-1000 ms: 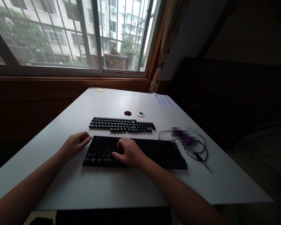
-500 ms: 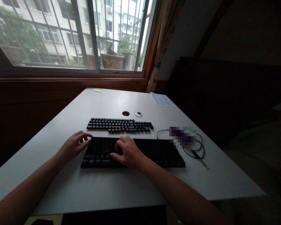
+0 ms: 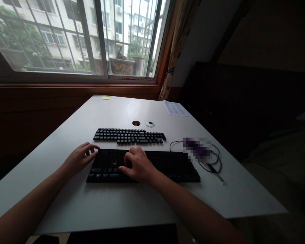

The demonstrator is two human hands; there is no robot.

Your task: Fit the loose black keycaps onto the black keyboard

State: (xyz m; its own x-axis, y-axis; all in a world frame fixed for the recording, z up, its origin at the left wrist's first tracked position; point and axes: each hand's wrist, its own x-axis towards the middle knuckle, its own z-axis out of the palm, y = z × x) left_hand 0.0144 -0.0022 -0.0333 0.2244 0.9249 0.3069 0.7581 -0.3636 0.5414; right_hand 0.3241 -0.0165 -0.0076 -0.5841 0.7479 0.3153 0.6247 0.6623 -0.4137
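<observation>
A black keyboard (image 3: 165, 166) lies on the white table, its upper area bare of keycaps and its lower left rows still carrying some. My left hand (image 3: 80, 156) holds the keyboard's far left corner between thumb and index finger. Over the keyboard's middle, my right hand (image 3: 138, 164) is bent with its fingers curled down; the fingertips are hidden, so what they hold, if anything, does not show. Just behind the keyboard, loose black keycaps (image 3: 132, 135) stand in close rows, set out in a keyboard's layout.
Right of the keyboard lie a coiled black cable (image 3: 220, 164) and a blurred purple object (image 3: 198, 148). Farther back are a round hole (image 3: 136, 123) in the white table (image 3: 73, 125), a white ring-shaped cover (image 3: 150, 124), a printed sheet (image 3: 176, 108) and a yellow slip (image 3: 106, 98).
Both hands keep nearly the same pose and place. The view has shifted very slightly, and a small yellowish spot on the keyboard beside my right hand shows more clearly.
</observation>
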